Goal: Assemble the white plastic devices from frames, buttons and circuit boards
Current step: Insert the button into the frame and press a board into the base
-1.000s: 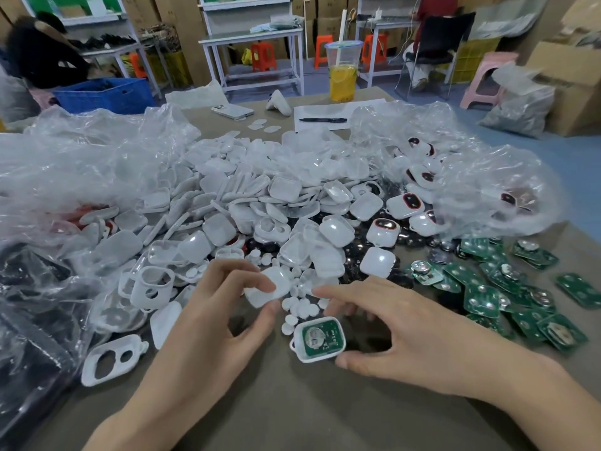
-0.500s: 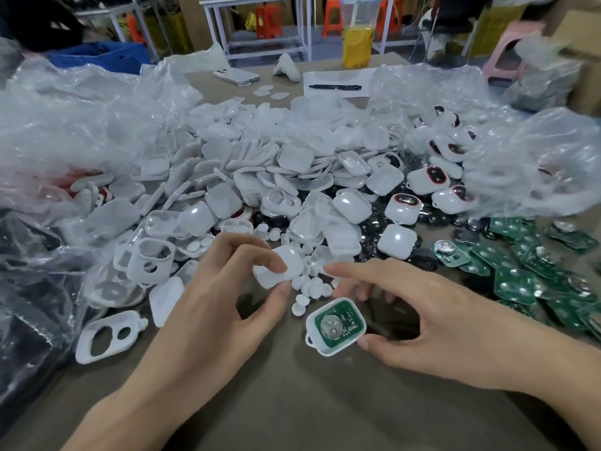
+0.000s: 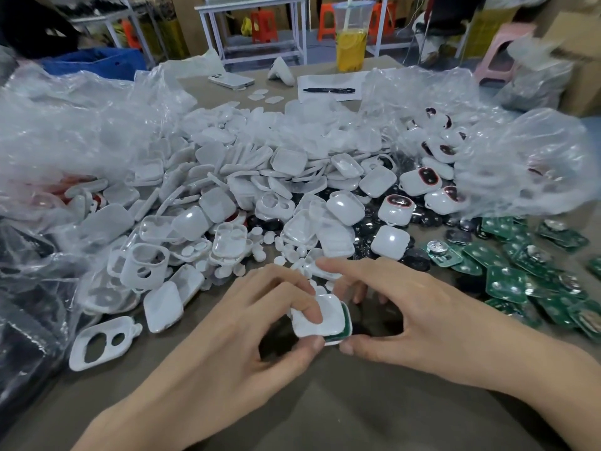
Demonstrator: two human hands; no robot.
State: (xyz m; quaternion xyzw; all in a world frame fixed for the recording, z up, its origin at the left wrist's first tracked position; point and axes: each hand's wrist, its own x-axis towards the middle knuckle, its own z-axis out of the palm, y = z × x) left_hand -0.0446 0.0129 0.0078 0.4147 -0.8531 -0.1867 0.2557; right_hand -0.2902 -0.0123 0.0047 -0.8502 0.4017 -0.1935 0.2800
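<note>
Two bare hands meet over one small part at the near middle of the brown surface (image 3: 341, 411). The left hand (image 3: 234, 340) has its fingers (image 3: 305, 307) and thumb curled onto a white cover (image 3: 325, 317), pinching it from above and below. The cover lies tilted on top of a white frame (image 3: 335, 342) carrying a green circuit board (image 3: 347, 323), of which only a strip shows along the cover's right edge. The right hand (image 3: 432, 317) clamps that frame: its thumb presses the near corner, its curled fingers sit behind the far side, and its forefinger stretches straight out above the cover. Just beyond the fingertips lie loose round white buttons (image 3: 286, 249), and behind those a broad heap of white covers (image 3: 260, 177). To the right of the right hand's fingers, green boards (image 3: 507, 283) are spread out. Left of the left hand's fingers lies an empty frame (image 3: 100, 343) with two holes. Clear plastic bags (image 3: 81, 125) flank the heap.
</note>
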